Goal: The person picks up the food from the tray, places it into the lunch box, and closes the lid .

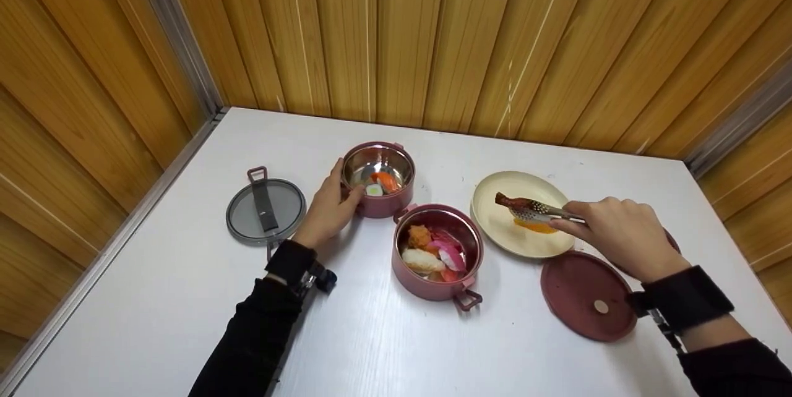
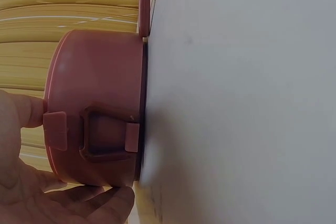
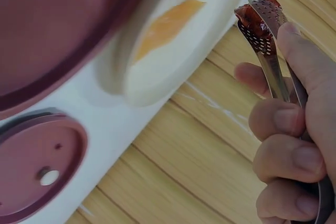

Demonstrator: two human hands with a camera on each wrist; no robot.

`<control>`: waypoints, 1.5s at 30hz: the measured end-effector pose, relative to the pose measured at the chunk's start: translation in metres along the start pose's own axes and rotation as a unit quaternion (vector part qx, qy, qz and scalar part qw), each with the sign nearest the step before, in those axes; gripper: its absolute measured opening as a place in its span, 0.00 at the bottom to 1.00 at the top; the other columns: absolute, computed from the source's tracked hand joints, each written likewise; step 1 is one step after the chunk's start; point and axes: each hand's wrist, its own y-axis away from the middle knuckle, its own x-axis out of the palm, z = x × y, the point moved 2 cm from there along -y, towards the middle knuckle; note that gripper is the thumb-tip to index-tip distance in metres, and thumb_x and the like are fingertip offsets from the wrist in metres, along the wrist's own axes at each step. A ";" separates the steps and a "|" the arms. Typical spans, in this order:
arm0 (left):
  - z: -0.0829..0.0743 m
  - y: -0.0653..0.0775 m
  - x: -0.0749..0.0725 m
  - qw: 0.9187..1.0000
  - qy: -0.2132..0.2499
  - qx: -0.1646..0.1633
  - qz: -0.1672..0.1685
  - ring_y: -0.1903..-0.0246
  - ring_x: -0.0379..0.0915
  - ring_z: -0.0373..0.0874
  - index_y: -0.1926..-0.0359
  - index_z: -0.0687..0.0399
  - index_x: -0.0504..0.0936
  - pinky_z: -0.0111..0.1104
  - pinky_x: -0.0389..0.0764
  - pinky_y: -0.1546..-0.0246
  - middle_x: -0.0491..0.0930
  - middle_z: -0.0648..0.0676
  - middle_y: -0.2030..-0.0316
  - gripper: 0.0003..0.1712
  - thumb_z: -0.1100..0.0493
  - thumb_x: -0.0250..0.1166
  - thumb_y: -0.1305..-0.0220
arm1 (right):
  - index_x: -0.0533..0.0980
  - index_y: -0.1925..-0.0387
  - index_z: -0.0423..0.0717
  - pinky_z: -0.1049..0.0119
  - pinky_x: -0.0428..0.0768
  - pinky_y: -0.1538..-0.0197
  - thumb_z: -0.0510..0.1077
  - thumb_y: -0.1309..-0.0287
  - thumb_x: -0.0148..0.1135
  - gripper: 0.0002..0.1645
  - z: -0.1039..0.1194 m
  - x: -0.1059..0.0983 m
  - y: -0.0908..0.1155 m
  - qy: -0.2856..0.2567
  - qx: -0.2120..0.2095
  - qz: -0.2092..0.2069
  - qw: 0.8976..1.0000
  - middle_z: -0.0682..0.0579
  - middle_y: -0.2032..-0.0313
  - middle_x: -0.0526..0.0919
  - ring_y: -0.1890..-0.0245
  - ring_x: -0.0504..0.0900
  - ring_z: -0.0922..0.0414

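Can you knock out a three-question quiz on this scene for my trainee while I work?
1. What does the right hand hold over the plate in the head view?
2. True or false: the left hand holds the pot nearer the camera.
3. How many open pots stand on the table?

Key:
1. Metal tongs, gripping a dark reddish-brown food piece.
2. False; it holds the farther pot.
3. Two: that one and the nearer pot.
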 end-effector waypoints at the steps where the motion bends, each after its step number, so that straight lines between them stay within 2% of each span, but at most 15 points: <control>1: 0.000 0.000 0.000 1.000 0.000 -0.001 0.000 0.18 0.54 0.67 0.13 0.60 0.43 0.56 0.56 0.16 0.56 0.71 0.18 0.48 0.46 0.56 0.19 | 0.88 0.57 0.53 0.51 0.73 0.83 0.65 0.30 0.67 0.21 0.002 -0.002 -0.003 -0.002 -0.001 0.001 1.000 0.47 0.77 0.86 0.79 0.82 0.47; 4: 0.001 0.000 0.000 1.000 0.001 -0.002 0.001 0.18 0.54 0.66 0.13 0.59 0.43 0.56 0.56 0.16 0.56 0.70 0.18 0.48 0.46 0.56 0.19 | 0.88 0.58 0.54 0.51 0.73 0.82 0.66 0.29 0.65 0.22 0.008 -0.007 -0.012 -0.007 -0.001 0.003 1.000 0.50 0.78 0.85 0.78 0.81 0.48; 10: 0.001 0.000 0.001 1.000 0.003 0.002 0.001 0.18 0.54 0.66 0.13 0.59 0.43 0.56 0.56 0.16 0.56 0.70 0.18 0.48 0.46 0.56 0.19 | 0.88 0.59 0.56 0.49 0.73 0.81 0.66 0.31 0.68 0.20 0.020 -0.013 -0.030 -0.007 -0.001 -0.009 1.000 0.44 0.74 0.88 0.76 0.83 0.43; 17: 0.001 -0.001 0.003 1.000 0.005 0.009 -0.004 0.18 0.54 0.67 0.13 0.60 0.45 0.57 0.57 0.16 0.57 0.71 0.18 0.48 0.46 0.56 0.20 | 0.86 0.64 0.56 0.48 0.73 0.80 0.65 0.32 0.69 0.19 0.032 -0.017 -0.050 -0.013 -0.013 -0.014 1.000 0.48 0.79 0.81 0.76 0.82 0.43; 20: 0.000 0.000 0.003 1.000 0.005 0.015 -0.006 0.18 0.54 0.67 0.13 0.61 0.45 0.57 0.57 0.16 0.56 0.71 0.18 0.48 0.47 0.56 0.21 | 0.87 0.63 0.55 0.48 0.73 0.80 0.66 0.32 0.69 0.20 0.037 -0.019 -0.057 -0.018 -0.016 -0.014 1.000 0.48 0.79 0.82 0.75 0.82 0.44; 27: -0.001 0.001 0.002 1.000 0.008 0.009 -0.007 0.17 0.53 0.65 0.13 0.59 0.44 0.55 0.56 0.15 0.55 0.69 0.17 0.48 0.47 0.56 0.20 | 0.87 0.64 0.56 0.51 0.73 0.79 0.65 0.31 0.68 0.20 0.048 -0.021 -0.075 -0.034 -0.020 -0.025 0.999 0.49 0.77 0.83 0.75 0.82 0.45; 37: -0.001 -0.002 0.003 1.000 0.007 0.021 -0.018 0.19 0.56 0.67 0.14 0.63 0.47 0.56 0.58 0.16 0.58 0.71 0.18 0.47 0.48 0.57 0.21 | 0.88 0.64 0.55 0.57 0.69 0.77 0.65 0.28 0.65 0.21 0.078 -0.022 -0.105 -0.057 -0.040 -0.023 0.997 0.54 0.76 0.84 0.76 0.78 0.51; 42: 0.000 -0.003 0.004 1.000 0.006 0.020 -0.017 0.18 0.56 0.66 0.14 0.63 0.46 0.55 0.58 0.16 0.57 0.71 0.18 0.48 0.48 0.57 0.21 | 0.90 0.59 0.52 0.58 0.70 0.75 0.65 0.28 0.65 0.23 0.094 -0.015 -0.120 -0.063 -0.048 -0.011 0.997 0.53 0.73 0.87 0.75 0.79 0.53; 45: 0.000 -0.001 0.003 1.000 0.008 0.018 -0.016 0.19 0.56 0.66 0.14 0.62 0.46 0.55 0.58 0.16 0.57 0.71 0.18 0.48 0.48 0.57 0.21 | 0.91 0.56 0.51 0.55 0.75 0.73 0.65 0.28 0.65 0.25 0.104 -0.010 -0.129 -0.066 -0.049 -0.003 0.997 0.52 0.69 0.90 0.74 0.81 0.52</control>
